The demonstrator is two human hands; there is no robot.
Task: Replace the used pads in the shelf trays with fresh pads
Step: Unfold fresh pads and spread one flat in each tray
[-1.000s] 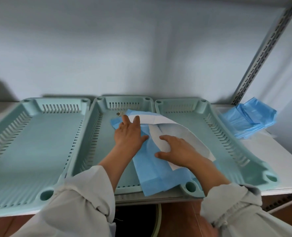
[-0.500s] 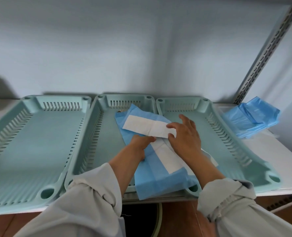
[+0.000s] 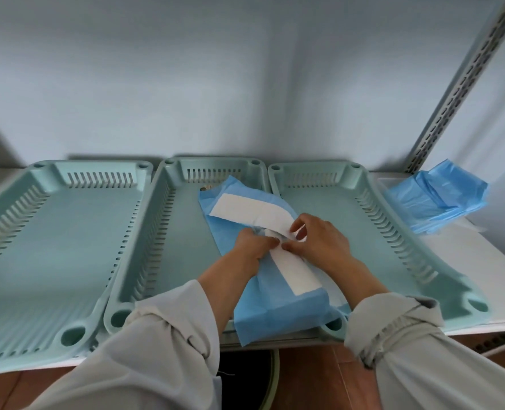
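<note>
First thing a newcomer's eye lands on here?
The blue-and-white pad lying partly folded in the middle tray, with the left hand and right hand pinching it at its centre. Next, the bare trays on either side and the folded blue pads on the shelf at far right.

Head-worn wide-angle view, looking forward and down from close range onto the shelf [image 3: 482, 267] and three trays [image 3: 186, 232].
</note>
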